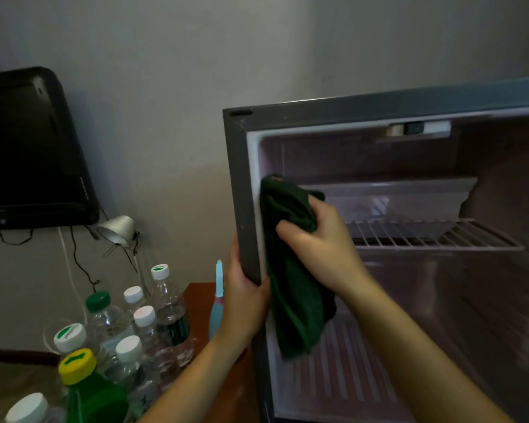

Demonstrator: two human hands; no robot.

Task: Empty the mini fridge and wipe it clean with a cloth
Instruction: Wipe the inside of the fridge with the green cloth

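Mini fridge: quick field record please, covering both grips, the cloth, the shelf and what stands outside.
fridge: grey mini fridge, interior open to view
left grip: holds the fridge's left front edge
right grip: holds dark green cloth against the left inner rim
shelf: white wire shelf in place
outside, left: clear plastic bottles, light blue spray bottle

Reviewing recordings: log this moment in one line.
wiping | right hand grips cloth on fridge frame | left hand holds frame | bottles outside
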